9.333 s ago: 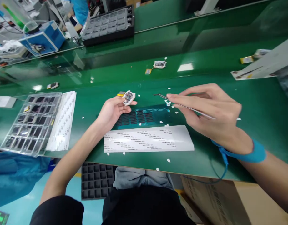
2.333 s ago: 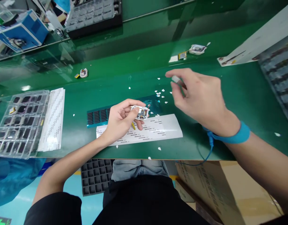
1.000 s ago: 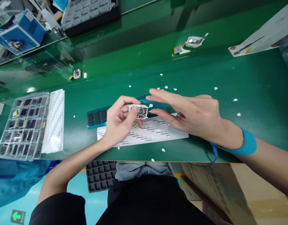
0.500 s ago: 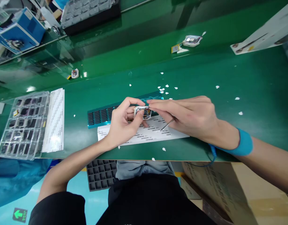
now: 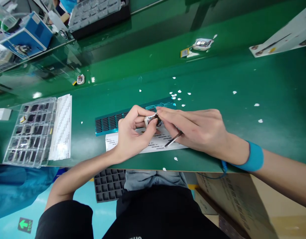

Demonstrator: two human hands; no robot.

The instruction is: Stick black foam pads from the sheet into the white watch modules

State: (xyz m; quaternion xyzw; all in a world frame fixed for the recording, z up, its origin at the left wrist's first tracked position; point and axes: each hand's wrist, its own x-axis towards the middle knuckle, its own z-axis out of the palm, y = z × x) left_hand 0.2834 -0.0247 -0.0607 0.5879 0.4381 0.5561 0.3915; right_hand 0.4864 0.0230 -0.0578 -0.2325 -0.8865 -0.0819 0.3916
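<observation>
Green bench (image 5: 212,76) below, and left hand (image 5: 131,134) gripped an open white casing (image 5: 148,119), seemingly unfinished; right hand (image 5: 199,127), clutching a metal tool (image 5: 172,140), met its edge.

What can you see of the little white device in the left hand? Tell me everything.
The small device has a white, plastic-looking rim around dark, electronic-looking parts, uncovered on the side in view. The left hand grips it between thumb and fingers, with the thumb over part of its face. It appears raised near the upper edge of a printed white sheet. Fingertips of the right hand are at its far right corner, hiding some of it; finer details are too small to tell.
</observation>
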